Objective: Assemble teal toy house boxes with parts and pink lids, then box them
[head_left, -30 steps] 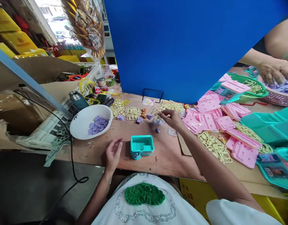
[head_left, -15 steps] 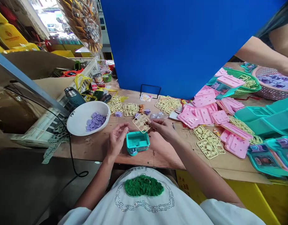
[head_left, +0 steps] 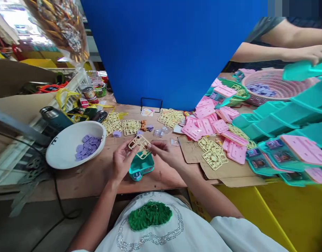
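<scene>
Both hands hold a cream plastic sprue point(head_left: 140, 142), a flat frame with small moulded parts, tilted above a teal box. My left hand point(head_left: 120, 161) pinches its left side between thumb and fingers. At its right edge, the fingers of my right hand point(head_left: 164, 153) are closed on it. Beneath them the open teal plastic box point(head_left: 145, 168) sits near the table's front edge, its back part hidden by the sprue and fingers. A small purple piece point(head_left: 117, 134) and brown figure-like pieces point(head_left: 143, 125) lie just beyond my hands.
At the left stands a white bowl point(head_left: 63, 154) of purple pieces. More sprues point(head_left: 171, 118) lie behind. Pink panels point(head_left: 202, 124) and stacked teal boxes point(head_left: 276, 117) fill the right. A blue board point(head_left: 163, 52) rises at the back; a co-worker's hand point(head_left: 307, 54) holds a teal piece.
My left hand has closed on the sprue, which my right hand alone held before. The sprue is now over the teal box. My view has turned right; a co-worker's hand with a teal piece shows.
</scene>
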Action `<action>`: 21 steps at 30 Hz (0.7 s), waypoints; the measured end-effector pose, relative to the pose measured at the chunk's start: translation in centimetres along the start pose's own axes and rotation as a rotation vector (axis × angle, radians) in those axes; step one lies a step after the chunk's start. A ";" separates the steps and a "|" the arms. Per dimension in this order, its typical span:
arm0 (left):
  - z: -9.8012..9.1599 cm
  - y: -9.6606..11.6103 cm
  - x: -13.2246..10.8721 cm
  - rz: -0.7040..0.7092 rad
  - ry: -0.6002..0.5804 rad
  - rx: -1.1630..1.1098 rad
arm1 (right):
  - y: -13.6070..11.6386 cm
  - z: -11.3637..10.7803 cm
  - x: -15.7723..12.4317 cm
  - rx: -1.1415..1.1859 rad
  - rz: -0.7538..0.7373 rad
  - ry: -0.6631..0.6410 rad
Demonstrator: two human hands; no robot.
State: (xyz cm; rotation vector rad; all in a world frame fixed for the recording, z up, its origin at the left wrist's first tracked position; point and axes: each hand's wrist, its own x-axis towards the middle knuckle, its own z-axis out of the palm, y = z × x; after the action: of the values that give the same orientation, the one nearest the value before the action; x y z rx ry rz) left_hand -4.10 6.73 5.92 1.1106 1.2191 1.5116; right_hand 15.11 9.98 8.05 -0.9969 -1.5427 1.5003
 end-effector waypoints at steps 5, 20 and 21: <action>-0.6 -0.7 1.4 -0.072 0.231 -0.218 | 0.1 -1.0 -1.2 -0.139 -0.107 0.094; 2.1 -3.0 1.8 -0.259 0.138 -0.275 | 0.6 -11.6 -2.4 -0.398 -0.071 0.423; 2.4 -3.0 2.1 -0.252 0.112 -0.286 | 0.4 -12.6 -2.4 -0.426 -0.076 0.464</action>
State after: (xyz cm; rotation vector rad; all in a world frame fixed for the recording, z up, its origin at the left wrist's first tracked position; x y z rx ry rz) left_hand -2.00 9.70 3.53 0.6667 1.1276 1.5100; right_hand 27.61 13.03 8.10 -1.3942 -1.5544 0.8159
